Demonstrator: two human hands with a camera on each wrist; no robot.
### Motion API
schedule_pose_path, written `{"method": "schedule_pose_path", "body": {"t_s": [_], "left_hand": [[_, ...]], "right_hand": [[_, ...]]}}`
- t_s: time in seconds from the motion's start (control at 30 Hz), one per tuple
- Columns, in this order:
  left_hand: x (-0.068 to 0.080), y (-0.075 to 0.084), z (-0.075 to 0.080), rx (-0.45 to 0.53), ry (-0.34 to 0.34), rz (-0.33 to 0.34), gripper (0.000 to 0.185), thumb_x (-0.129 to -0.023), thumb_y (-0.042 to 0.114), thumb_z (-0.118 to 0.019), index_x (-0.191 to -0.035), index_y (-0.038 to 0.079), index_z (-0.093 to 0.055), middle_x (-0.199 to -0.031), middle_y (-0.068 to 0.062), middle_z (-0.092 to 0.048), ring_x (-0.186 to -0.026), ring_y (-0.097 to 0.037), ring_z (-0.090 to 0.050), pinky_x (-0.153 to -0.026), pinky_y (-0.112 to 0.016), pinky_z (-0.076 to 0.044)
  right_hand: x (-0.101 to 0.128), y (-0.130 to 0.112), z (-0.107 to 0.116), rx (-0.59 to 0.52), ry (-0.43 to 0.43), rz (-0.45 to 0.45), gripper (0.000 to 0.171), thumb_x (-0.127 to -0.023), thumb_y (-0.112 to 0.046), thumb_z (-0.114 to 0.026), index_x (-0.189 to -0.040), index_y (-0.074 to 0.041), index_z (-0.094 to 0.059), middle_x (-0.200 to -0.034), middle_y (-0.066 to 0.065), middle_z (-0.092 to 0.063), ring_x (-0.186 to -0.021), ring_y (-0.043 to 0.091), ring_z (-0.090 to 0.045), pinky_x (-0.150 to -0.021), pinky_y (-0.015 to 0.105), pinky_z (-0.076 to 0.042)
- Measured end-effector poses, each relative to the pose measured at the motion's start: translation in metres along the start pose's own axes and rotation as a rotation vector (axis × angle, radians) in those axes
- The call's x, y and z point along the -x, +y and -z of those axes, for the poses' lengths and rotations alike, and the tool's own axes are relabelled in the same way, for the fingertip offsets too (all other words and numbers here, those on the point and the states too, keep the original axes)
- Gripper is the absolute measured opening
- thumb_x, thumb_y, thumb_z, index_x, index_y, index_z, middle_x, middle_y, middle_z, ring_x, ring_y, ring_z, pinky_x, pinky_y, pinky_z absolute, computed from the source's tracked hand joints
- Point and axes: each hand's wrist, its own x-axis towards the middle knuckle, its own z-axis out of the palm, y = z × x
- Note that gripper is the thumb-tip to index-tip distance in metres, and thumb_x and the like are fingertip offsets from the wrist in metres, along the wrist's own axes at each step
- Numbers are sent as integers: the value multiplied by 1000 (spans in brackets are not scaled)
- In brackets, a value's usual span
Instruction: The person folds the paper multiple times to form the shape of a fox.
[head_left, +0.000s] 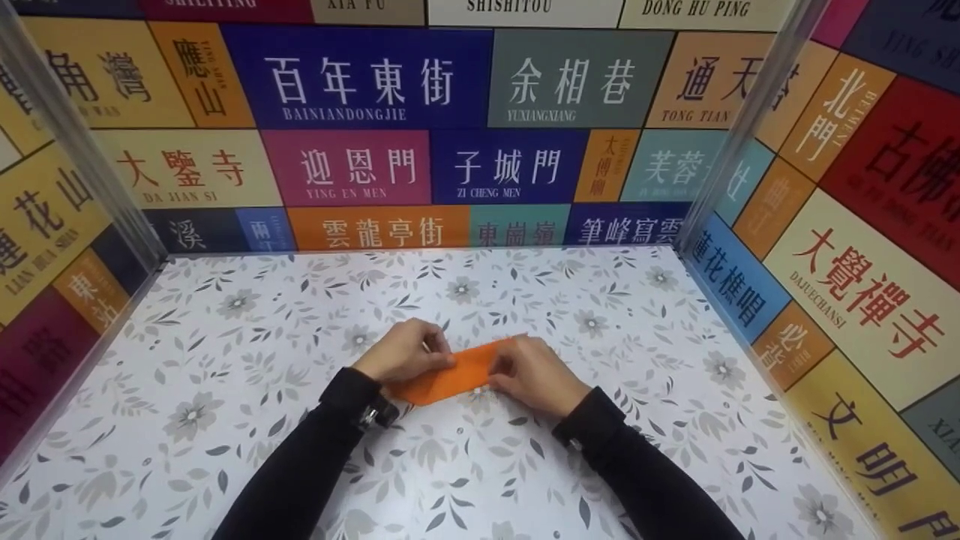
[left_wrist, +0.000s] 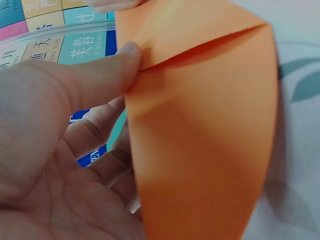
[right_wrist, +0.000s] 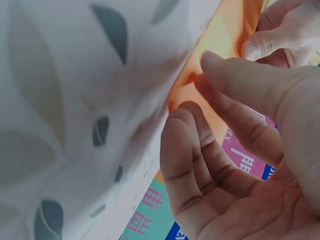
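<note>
A folded orange paper (head_left: pixel 459 376) lies low over the floral table (head_left: pixel 225 360), held between both hands. My left hand (head_left: pixel 437 354) pinches its left end. In the left wrist view its thumb (left_wrist: pixel 100 75) presses on a fold of the orange paper (left_wrist: pixel 210 130) and the fingers curl behind the sheet. My right hand (head_left: pixel 501 369) pinches the right end. The right wrist view shows my right hand (right_wrist: pixel 202 75) with thumb and fingers closing on the edge of the orange paper (right_wrist: pixel 225 37), with the left hand's thumb (right_wrist: pixel 265 44) just beyond.
The table (head_left: pixel 637 315) is boxed in by walls of coloured sign panels (head_left: pixel 360 82) at the back and both sides, with clear posts (head_left: pixel 750 112) at the corners. Black sleeves (head_left: pixel 300 465) cover both forearms.
</note>
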Motion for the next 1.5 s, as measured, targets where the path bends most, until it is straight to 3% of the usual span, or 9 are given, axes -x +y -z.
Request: {"method": "schedule_pose_path", "body": {"t_s": [0.2, 0.37, 0.67, 0.9, 1.13, 1.3, 1.5], "left_hand": [[4, 2, 9, 77, 75, 8, 17, -85, 35, -83, -86, 22, -71, -87, 4, -70, -76, -16, -65, -72, -35, -51], [5, 4, 13, 157, 161, -20, 17, -84, 35, -84, -85, 24, -72, -86, 4, -70, -79, -22, -67, -73, -36, -52], [10, 16, 15, 266, 289, -168, 16, -85, 36, -83, -87, 23, -74, -87, 5, -72, -81, -21, -67, -73, -37, -52], [12, 22, 15, 313, 272, -212, 16, -84, 37, -83, -89, 24, -75, -85, 4, -71, -78, -19, -66, -69, -35, -52], [15, 26, 15, 365, 200, -215, 19, -85, 32, -84, -89, 18, -72, -86, 1, -72, -79, -19, -70, -70, -35, -58], [15, 30, 11, 441, 174, -233, 21, -85, 31, -83, -90, 15, -72, -88, -3, -72, -83, -22, -70, -72, -38, -59], [15, 31, 6, 495, 163, -252, 19, -86, 27, -83, -90, 12, -72, -87, -7, -72, -84, -26, -70, -73, -39, -59]], "right_hand": [[-2, 3, 14, -5, 109, -114, 13, -88, -29, -81, -82, -20, -73, -78, -12, -64, -72, 8, -59, -68, 28, -52], [-4, 6, 23, -47, 170, -139, 19, -91, -38, -77, -80, -23, -73, -73, -12, -64, -67, 9, -58, -64, 30, -50], [-9, 1, 24, -285, 97, -133, 27, -92, -46, -73, -107, -23, -74, -88, -6, -73, -78, 18, -69, -67, 35, -56], [-11, -1, 26, -491, 172, -1, 17, -94, -30, -74, -105, -17, -75, -84, 1, -72, -72, 25, -69, -65, 37, -59], [-10, -16, 33, -598, 228, 69, 8, -96, -12, -71, -96, -4, -70, -84, 11, -70, -69, 37, -65, -61, 36, -56], [-5, -35, 39, -579, 211, 69, 13, -93, -12, -75, -102, -4, -72, -84, 10, -70, -67, 35, -63, -59, 35, -54], [-4, -42, 35, -553, 211, 103, 15, -90, -11, -78, -102, -4, -75, -81, 7, -71, -63, 27, -62, -55, 32, -51]]}}
